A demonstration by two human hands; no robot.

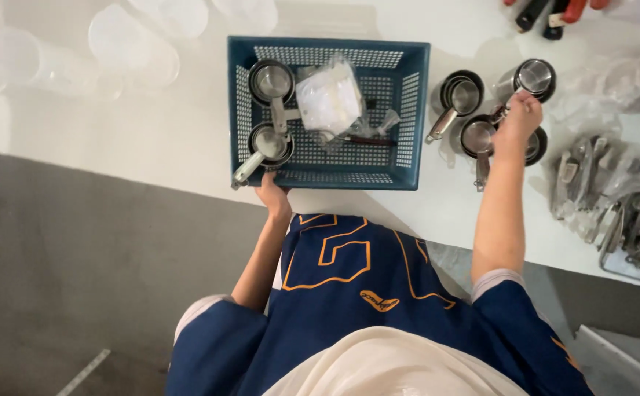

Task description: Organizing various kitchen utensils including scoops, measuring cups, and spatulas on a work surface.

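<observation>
White tabletop (188,139) under me — my left hand (272,196) grips the near rim of the blue basket (328,176), my right hand (519,117) pinches a steel measuring cup (477,136) just beside it.

Blue plastic basket (410,117), matt, perforated walls and floor. Measuring cups (271,82) of polished, shiny metal, inside and beside. Clear crinkled plastic bag (328,99), glossy, over something white. Smooth white table (173,139), faint sheen. Translucent plastic tubs (125,44), cloudy. Bare right hand (518,117) on bright steel cups. Dull grey floor (78,257), slightly rough. Soft navy cloth shirt (349,293).
</observation>
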